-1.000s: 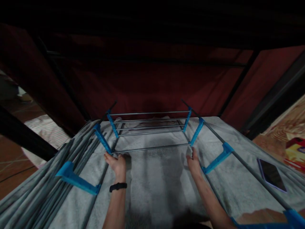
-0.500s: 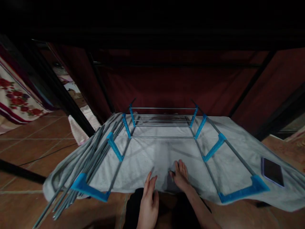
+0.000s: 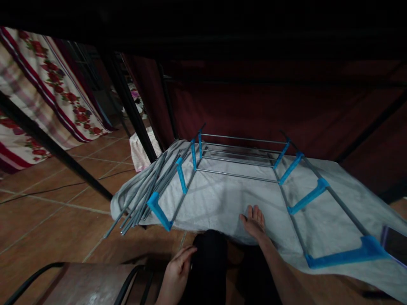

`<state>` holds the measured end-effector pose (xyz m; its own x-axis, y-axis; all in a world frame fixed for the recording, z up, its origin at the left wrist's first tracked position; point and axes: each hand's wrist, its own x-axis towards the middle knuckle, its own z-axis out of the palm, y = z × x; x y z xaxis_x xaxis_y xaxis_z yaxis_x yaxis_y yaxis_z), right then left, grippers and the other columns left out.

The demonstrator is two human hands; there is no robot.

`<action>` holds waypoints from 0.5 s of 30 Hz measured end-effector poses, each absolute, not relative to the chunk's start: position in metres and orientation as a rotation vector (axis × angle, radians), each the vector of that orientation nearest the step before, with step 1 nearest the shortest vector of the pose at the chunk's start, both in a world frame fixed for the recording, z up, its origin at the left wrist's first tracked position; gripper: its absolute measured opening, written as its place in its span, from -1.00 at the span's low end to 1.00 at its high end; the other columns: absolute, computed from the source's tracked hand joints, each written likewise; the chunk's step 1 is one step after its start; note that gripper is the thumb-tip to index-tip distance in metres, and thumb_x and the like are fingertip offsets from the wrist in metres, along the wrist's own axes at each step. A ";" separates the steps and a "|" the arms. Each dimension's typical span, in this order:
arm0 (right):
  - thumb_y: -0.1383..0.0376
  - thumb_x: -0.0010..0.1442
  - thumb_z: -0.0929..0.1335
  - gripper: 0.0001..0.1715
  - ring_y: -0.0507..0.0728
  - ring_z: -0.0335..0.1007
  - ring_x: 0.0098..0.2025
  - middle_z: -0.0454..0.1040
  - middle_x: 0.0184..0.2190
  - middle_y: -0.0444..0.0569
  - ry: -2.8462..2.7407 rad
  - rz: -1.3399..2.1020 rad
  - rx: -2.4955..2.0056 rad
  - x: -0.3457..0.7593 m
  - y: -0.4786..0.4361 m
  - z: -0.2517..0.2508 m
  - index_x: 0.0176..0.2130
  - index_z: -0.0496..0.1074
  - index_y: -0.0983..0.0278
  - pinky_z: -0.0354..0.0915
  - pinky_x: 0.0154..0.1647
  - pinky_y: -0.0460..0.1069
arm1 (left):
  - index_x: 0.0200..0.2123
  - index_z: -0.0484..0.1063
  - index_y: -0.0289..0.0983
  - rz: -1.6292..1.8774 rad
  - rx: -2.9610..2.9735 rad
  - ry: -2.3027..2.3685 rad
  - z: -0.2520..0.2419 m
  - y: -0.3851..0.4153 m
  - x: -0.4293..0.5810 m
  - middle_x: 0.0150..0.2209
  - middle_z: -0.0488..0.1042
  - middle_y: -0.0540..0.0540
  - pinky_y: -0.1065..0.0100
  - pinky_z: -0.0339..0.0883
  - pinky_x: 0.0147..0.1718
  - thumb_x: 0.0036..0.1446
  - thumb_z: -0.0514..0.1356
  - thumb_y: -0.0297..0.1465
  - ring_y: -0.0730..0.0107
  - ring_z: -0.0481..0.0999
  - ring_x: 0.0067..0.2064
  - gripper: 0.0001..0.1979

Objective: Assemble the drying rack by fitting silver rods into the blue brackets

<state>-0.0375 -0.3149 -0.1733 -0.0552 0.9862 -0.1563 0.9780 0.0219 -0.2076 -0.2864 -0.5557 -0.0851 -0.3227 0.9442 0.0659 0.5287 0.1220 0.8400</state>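
A rack frame of grey metal tubes and blue plastic brackets (image 3: 308,202) lies on a grey cloth (image 3: 219,199). Several thin crossbars (image 3: 237,174) join its two sides at the far end; its near end has none. My right hand (image 3: 255,222) is open, fingers stretched, over the cloth between the two sides, holding nothing. Lower down, beside my knee, my left hand (image 3: 178,269) has loosely bent fingers with nothing visible in them. A bundle of loose grey tubes (image 3: 148,195) rests along the left side of the frame.
A phone (image 3: 396,245) lies on the cloth at the right edge. Brown chair (image 3: 85,284) with black rails stands at lower left. Black metal posts (image 3: 133,110) and a dark red panel (image 3: 270,106) enclose the far side. A cable (image 3: 63,185) crosses the tiled floor.
The view has swung left, so the rack appears further right and the chair has come into view. My left hand has drawn back from the cloth's edge to beside my knee.
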 end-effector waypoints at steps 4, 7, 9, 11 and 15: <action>-0.04 0.29 0.08 -0.12 0.35 -0.35 0.43 -0.28 0.42 0.26 -2.230 0.374 -2.153 -0.036 -0.314 -0.179 0.38 -0.12 0.41 -0.38 0.38 0.16 | -0.28 0.61 -0.13 1.122 1.295 1.956 -0.106 -0.569 -0.309 -0.19 0.61 -0.13 0.28 0.47 -0.09 0.11 0.07 -0.34 0.20 0.60 -0.14 -0.71; -0.04 0.28 0.07 -0.12 0.33 -0.36 0.43 -0.28 0.42 0.23 -2.224 0.384 -2.162 -0.035 -0.314 -0.181 0.38 -0.11 0.40 -0.38 0.38 0.16 | -0.30 0.61 -0.18 1.149 1.167 2.021 -0.115 -0.574 -0.329 -0.22 0.61 -0.16 0.23 0.47 -0.10 0.03 0.08 -0.37 0.16 0.60 -0.17 -0.70; -0.04 0.28 0.08 -0.11 0.33 -0.36 0.43 -0.28 0.42 0.23 -2.219 0.387 -2.163 -0.035 -0.314 -0.181 0.38 -0.12 0.41 -0.39 0.38 0.16 | -0.31 0.60 -0.21 1.159 1.086 2.060 -0.119 -0.573 -0.339 -0.23 0.62 -0.17 0.19 0.46 -0.08 0.01 0.08 -0.35 0.14 0.60 -0.17 -0.71; -0.04 0.28 0.08 -0.11 0.33 -0.35 0.43 -0.27 0.42 0.23 -2.219 0.375 -2.164 -0.036 -0.315 -0.181 0.39 -0.13 0.42 -0.40 0.37 0.16 | -0.30 0.59 -0.23 1.160 1.035 2.075 -0.121 -0.570 -0.344 -0.22 0.62 -0.18 0.17 0.44 -0.05 0.01 0.09 -0.31 0.12 0.60 -0.14 -0.70; -0.02 0.29 0.08 -0.13 0.34 -0.36 0.42 -0.27 0.42 0.24 -2.233 0.320 -2.159 -0.036 -0.317 -0.182 0.38 -0.12 0.43 -0.38 0.37 0.17 | -0.29 0.58 -0.28 1.164 1.001 2.105 -0.123 -0.559 -0.343 -0.21 0.62 -0.20 0.18 0.43 -0.04 0.01 0.07 -0.29 0.11 0.59 -0.12 -0.67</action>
